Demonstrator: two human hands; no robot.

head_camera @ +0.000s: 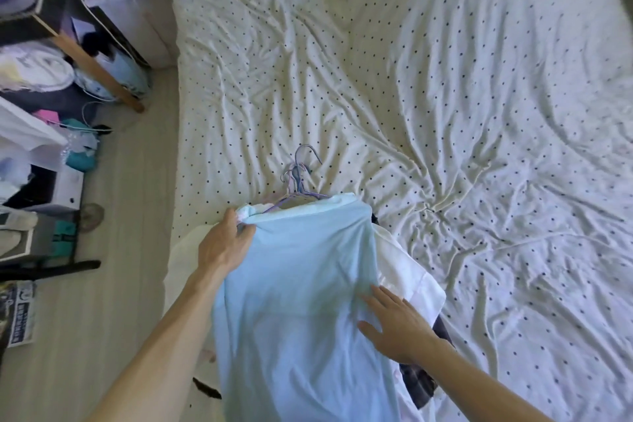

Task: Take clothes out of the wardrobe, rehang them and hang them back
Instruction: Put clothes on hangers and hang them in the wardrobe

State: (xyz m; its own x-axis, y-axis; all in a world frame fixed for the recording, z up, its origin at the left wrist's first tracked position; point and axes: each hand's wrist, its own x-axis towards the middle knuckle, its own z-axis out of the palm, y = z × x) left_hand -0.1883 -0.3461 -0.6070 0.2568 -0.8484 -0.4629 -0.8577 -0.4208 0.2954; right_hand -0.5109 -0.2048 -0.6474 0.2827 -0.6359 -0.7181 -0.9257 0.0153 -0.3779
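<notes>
A white sheet with small dark dots is covering the bed and lying in heavy wrinkles across most of the scene. At the near edge of the bed, left of centre, a light blue shirt is lying on top of a pile, plain and smooth, with no label or print showing. A white garment is sticking out from under it on the right, and a dark garment is showing nearer still. The left hand is gripping the shirt's left shoulder, fingers curled into the cloth. The right hand is resting flat on the shirt's right side, fingers straight and spread. Thin purple and blue hangers are poking out of the collar toward the far side. On the floor at the near left, a printed sheet is carrying writing too blurred to read.
</notes>
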